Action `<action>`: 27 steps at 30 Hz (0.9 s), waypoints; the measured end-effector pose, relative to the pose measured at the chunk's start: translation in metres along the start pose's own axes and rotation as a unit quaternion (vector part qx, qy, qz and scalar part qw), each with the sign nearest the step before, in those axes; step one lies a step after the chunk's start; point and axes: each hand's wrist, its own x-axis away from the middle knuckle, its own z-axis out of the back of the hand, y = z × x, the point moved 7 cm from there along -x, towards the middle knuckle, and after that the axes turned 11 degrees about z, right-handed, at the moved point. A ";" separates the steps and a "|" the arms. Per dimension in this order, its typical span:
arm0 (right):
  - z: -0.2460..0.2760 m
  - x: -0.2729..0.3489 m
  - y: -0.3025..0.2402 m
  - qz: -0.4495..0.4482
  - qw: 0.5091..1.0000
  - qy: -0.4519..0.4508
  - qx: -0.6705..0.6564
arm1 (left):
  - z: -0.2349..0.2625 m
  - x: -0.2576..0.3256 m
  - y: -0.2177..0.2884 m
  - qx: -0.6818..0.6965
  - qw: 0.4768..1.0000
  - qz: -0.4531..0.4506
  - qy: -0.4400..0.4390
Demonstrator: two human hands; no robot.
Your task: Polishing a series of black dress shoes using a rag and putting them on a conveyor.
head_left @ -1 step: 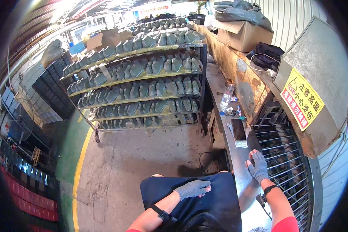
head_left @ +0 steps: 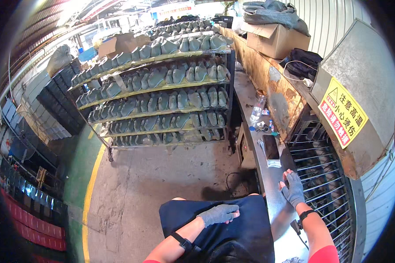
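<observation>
My left hand [head_left: 220, 214], in a grey fingerless glove, rests on the dark blue apron [head_left: 245, 215] over my lap. Its fingers lie loosely stretched over the cloth, and nothing shows in them. On the metal bench [head_left: 274, 186] to the right lies my right hand [head_left: 292, 188], gloved the same way, beside the bars of a roller track [head_left: 322, 175]. The thumb stands apart from the fingers, and the hand is open. Just beyond it on the bench lies a dark-screened phone [head_left: 271, 147]. Black bands circle both wrists.
A wheeled rack [head_left: 162, 103] with several shelves of grey-green shoe lasts stands ahead. Farther up the bench is a clear bottle [head_left: 258, 107] with small items near it. A metal hood [head_left: 360, 83] with a yellow warning sign overhangs the track. Stacked red crates [head_left: 35, 223] stand left.
</observation>
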 end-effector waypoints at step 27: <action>0.004 -0.001 -0.004 0.004 1.000 0.001 -0.002 | 0.000 -0.001 -0.001 0.003 1.000 0.004 -0.002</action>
